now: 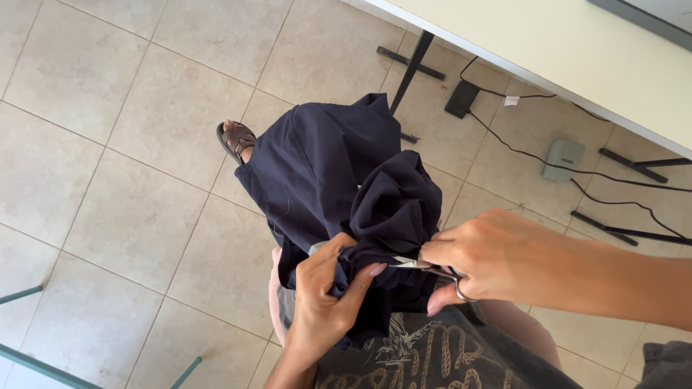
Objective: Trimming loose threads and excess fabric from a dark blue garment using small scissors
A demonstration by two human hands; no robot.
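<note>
Scissors [432, 268] in right hand [497, 256], cloth [339, 166]

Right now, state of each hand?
Left hand: closed, gripping a bunched fold of the dark navy garment.
Right hand: closed on small scissors, blades at the fabric.
</note>
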